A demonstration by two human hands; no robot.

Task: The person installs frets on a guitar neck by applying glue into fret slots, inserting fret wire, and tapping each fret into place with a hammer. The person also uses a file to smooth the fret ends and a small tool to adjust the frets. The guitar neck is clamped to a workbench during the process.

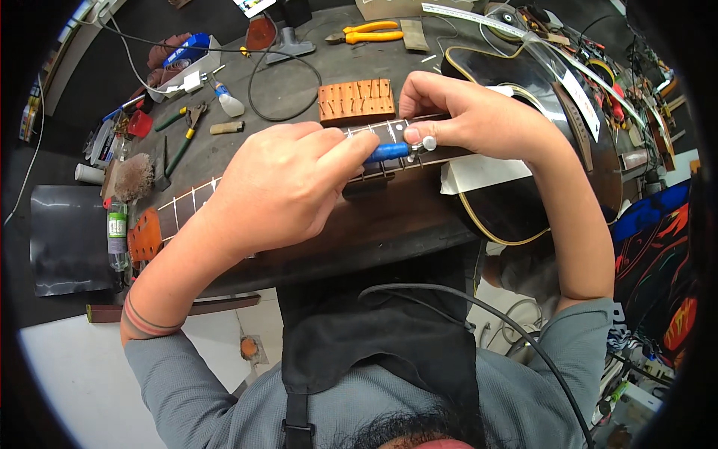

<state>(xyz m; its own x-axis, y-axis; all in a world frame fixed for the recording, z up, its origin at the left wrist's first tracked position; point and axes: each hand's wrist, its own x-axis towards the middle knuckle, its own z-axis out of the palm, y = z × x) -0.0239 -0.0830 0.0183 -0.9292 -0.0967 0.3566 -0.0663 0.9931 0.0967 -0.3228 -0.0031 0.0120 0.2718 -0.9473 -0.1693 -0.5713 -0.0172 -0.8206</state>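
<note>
A black guitar (516, 196) lies across the workbench, its neck running left to an orange-brown headstock (146, 236). My left hand (280, 183) is closed around the blue handle of a small tool (390, 153) with a metal head and round knob, held over the fretboard (385, 133). My palm hides part of the handle. My right hand (471, 116) curls over the neck's far edge, its thumb on the fretboard beside the tool's metal head. Some of its fingertips are hidden. Just beyond the neck sits a wooden block (351, 112) with several thin wire pieces in it.
Yellow-handled pliers (372, 31) lie at the back. Green-handled cutters (184, 138), a brush (134, 176) and a bottle (117, 236) are at left. White paper (479, 176) lies on the guitar body. Cluttered tools fill the right side. A black cable (516, 329) crosses my apron.
</note>
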